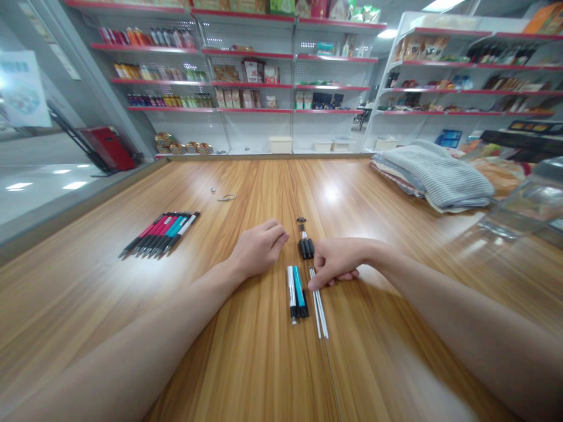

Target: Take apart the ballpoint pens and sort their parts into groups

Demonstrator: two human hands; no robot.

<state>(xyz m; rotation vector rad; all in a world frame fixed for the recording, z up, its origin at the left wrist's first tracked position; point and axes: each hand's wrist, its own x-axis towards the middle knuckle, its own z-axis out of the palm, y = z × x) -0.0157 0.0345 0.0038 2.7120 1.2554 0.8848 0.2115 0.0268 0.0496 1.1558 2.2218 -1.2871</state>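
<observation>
Right hand (336, 264) on thin white tubes (318, 305); left hand (258, 249) empty near black pens (307, 248) (wooden tabletop (246, 363) beneath).

Glossy wood-grain tabletop (246, 363), smooth plastic pens (160, 233)

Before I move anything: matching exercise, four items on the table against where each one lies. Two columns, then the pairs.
Items:
a. thin white rods
b. fanned pink and teal pens
c. folded grey striped cloth
d. small curled wire

Places:
1. stacked at the far right of the tabletop
2. under the fingertips of the right hand
3. alone on the far side, beyond the left hand
4. lying on the table, left of the left hand

Pairs: a-2, b-4, c-1, d-3
</observation>
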